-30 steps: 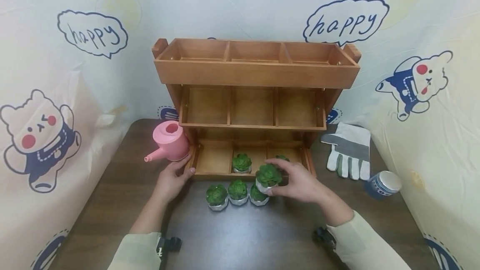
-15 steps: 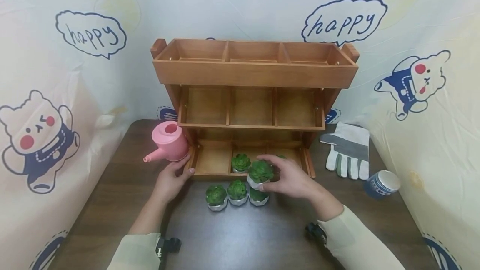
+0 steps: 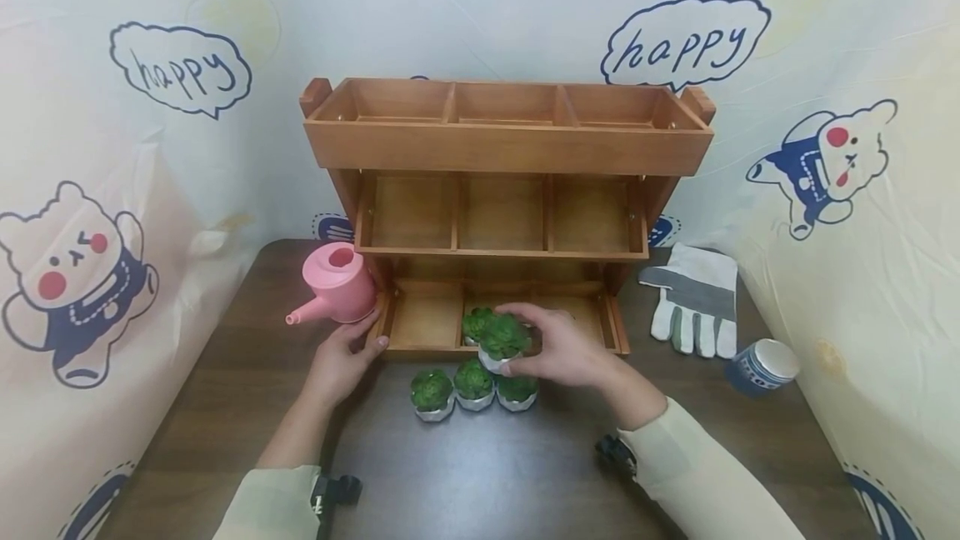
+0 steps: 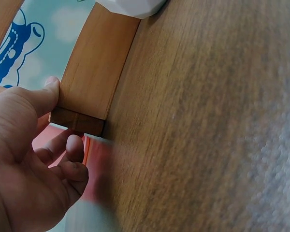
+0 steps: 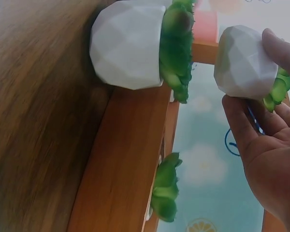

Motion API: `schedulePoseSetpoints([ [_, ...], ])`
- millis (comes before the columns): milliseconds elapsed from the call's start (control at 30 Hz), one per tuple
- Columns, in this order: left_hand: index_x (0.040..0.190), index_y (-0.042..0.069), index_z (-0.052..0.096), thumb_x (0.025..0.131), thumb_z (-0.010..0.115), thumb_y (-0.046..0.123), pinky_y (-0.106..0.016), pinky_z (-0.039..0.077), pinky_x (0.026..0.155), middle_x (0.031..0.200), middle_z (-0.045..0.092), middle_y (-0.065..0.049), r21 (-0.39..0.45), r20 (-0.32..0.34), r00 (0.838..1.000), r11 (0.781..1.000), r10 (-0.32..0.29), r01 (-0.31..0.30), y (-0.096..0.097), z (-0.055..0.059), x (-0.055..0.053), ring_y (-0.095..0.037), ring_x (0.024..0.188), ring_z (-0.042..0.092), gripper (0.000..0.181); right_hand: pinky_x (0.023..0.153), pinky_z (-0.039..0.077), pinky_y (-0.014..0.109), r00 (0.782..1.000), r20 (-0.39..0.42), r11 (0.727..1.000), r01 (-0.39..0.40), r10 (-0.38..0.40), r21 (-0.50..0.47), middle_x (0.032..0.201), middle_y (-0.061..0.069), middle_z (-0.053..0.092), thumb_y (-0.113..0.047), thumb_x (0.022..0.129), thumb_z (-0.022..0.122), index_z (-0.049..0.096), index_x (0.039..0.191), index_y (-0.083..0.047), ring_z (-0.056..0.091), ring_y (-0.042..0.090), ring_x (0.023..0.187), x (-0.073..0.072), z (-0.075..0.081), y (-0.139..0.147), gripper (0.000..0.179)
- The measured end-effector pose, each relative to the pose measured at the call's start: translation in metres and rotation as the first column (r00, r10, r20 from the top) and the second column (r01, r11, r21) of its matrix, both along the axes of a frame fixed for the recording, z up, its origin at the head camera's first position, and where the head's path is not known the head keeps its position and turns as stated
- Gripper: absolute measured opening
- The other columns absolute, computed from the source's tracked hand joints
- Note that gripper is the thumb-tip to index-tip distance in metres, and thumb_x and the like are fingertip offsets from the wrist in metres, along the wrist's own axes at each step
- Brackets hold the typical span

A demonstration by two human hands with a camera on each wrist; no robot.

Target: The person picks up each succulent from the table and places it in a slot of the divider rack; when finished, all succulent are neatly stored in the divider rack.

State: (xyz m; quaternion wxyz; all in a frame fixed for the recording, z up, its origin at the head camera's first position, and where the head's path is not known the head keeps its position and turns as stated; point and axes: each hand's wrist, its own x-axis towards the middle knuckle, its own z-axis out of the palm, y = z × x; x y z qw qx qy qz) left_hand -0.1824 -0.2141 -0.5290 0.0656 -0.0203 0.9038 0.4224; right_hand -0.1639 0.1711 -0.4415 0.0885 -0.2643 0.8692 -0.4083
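Note:
My right hand (image 3: 566,348) holds a green succulent in a white faceted pot (image 3: 504,338) over the front of the wooden tiered planter (image 3: 510,152). In the right wrist view, thumb and fingers grip the white pot (image 5: 244,63) from either side. My left hand (image 3: 341,361) grips the left end of the bottom tier, its thumb against the front board (image 4: 96,67) in the left wrist view. A potted succulent (image 3: 477,323) sits in the bottom tier's middle compartment, partly covered by the held one. Another succulent (image 5: 164,188) shows behind the front board, hidden by my right hand in the head view.
Three potted succulents (image 3: 474,382) stand in a row on the table before the planter. A pink watering can (image 3: 339,283) is at its left. To the right lie a work glove (image 3: 696,298) and a blue-and-white jar (image 3: 763,367). Printed cloth hangs behind.
My right hand has carried the potted succulent leftward, from the right compartment's side to in front of the middle compartment. My left hand has stayed at the planter's left end.

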Motion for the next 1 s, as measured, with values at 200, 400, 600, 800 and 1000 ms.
schedulePoseSetpoints([
  [200, 0.159, 0.037, 0.042, 0.097, 0.071, 0.045, -0.067, 0.04, 0.11, 0.165, 0.039, -0.008, 0.002, -0.012, 1.0, 1.0, -0.006, 0.006, 0.0, 0.0, 0.0, -0.043, 0.146, 0.042, 0.068, 0.081, 0.058, 0.036, 1.0, 0.016, 1.0, -0.001, 0.001, 0.007, 0.126, 0.001, 0.07, -0.038, 0.082, 0.09, 0.052, 0.151, -0.022, 0.071, 0.017, 0.091, -0.004, 0.001, -0.011, 0.08],
  [400, 0.159, 0.038, 0.041, 0.097, 0.071, 0.046, -0.068, 0.039, 0.11, 0.165, 0.039, -0.007, 0.001, -0.009, 1.0, 1.0, -0.006, 0.006, -0.001, -0.001, 0.0, -0.043, 0.146, 0.041, 0.069, 0.098, 0.056, 0.047, 0.999, 0.036, 1.0, -0.002, 0.001, 0.019, 0.127, -0.004, 0.069, -0.039, 0.083, 0.088, 0.052, 0.151, -0.026, 0.065, 0.022, 0.12, -0.008, 0.001, -0.024, 0.078],
  [600, 0.159, 0.036, 0.042, 0.097, 0.071, 0.046, -0.067, 0.04, 0.11, 0.164, 0.04, -0.008, 0.001, -0.021, 1.0, 1.0, -0.009, 0.009, 0.0, -0.001, -0.001, -0.043, 0.146, 0.042, 0.069, 0.097, 0.056, 0.048, 0.999, 0.045, 1.0, -0.008, 0.007, 0.003, 0.126, -0.003, 0.069, -0.037, 0.082, 0.089, 0.051, 0.151, -0.026, 0.069, 0.02, 0.112, -0.013, 0.001, -0.036, 0.079],
  [800, 0.159, 0.034, 0.043, 0.098, 0.071, 0.043, -0.066, 0.04, 0.111, 0.164, 0.04, -0.009, 0.007, -0.02, 1.0, 1.0, -0.012, 0.012, 0.0, -0.001, -0.001, -0.043, 0.145, 0.043, 0.067, 0.082, 0.058, 0.036, 0.998, 0.049, 0.999, -0.035, 0.035, 0.012, 0.13, 0.0, 0.067, -0.039, 0.083, 0.088, 0.05, 0.151, -0.03, 0.07, 0.011, 0.076, -0.017, 0.003, -0.047, 0.077],
  [1000, 0.158, 0.035, 0.043, 0.098, 0.071, 0.044, -0.066, 0.039, 0.111, 0.164, 0.04, -0.008, 0.025, -0.004, 1.0, 1.0, -0.012, 0.012, 0.0, 0.001, 0.0, -0.043, 0.145, 0.042, 0.067, 0.095, 0.055, 0.037, 0.998, -0.019, 0.997, -0.058, 0.059, 0.047, 0.125, -0.004, 0.07, -0.04, 0.083, 0.087, 0.053, 0.15, -0.025, 0.065, 0.007, 0.107, -0.024, 0.007, -0.06, 0.077],
])
